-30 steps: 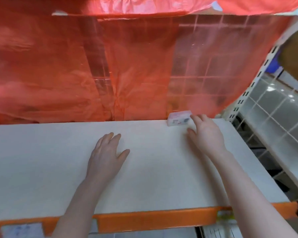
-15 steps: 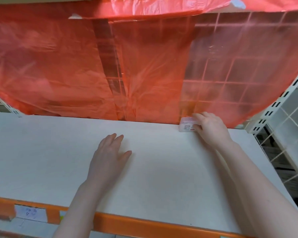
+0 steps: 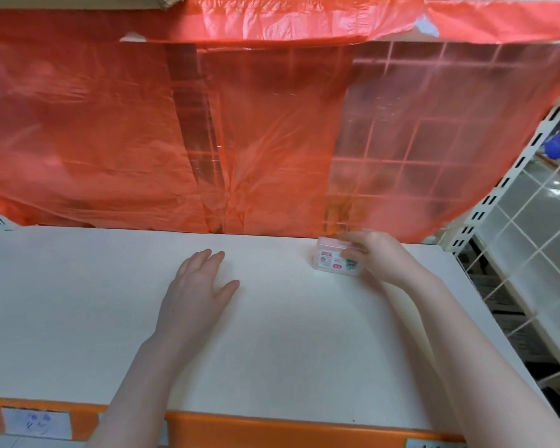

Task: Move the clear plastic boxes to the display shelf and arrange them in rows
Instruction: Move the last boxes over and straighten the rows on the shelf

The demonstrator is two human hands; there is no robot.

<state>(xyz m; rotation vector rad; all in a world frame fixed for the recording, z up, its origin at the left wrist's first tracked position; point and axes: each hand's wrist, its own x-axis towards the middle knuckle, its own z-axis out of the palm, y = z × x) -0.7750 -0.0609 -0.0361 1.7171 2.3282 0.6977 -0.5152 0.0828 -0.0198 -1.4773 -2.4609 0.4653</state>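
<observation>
The fingers (image 3: 353,253) of the right hand (image 3: 377,258) curl round the right end of a clear plastic box (image 3: 333,257), fingertips over its top and front face, so the hand holds it narrowly closed, with the box's labelled face turned toward the camera. The box sits on the display shelf (image 3: 78,302) at its far right, just in front of the red plastic sheet (image 3: 110,140) that hangs along the back. The left hand (image 3: 196,292) lies flat on the shelf nearer the middle, fingers straight and close together, thumb out to the right, holding nothing.

As for progress, this looks like the very start: only one box shows on the shelf, placed at the far right corner where a back row could begin. No other boxes are in view, so every row remains to be built. The shelf's orange front edge (image 3: 272,428) carries a paper label (image 3: 36,423) at the near left.
</observation>
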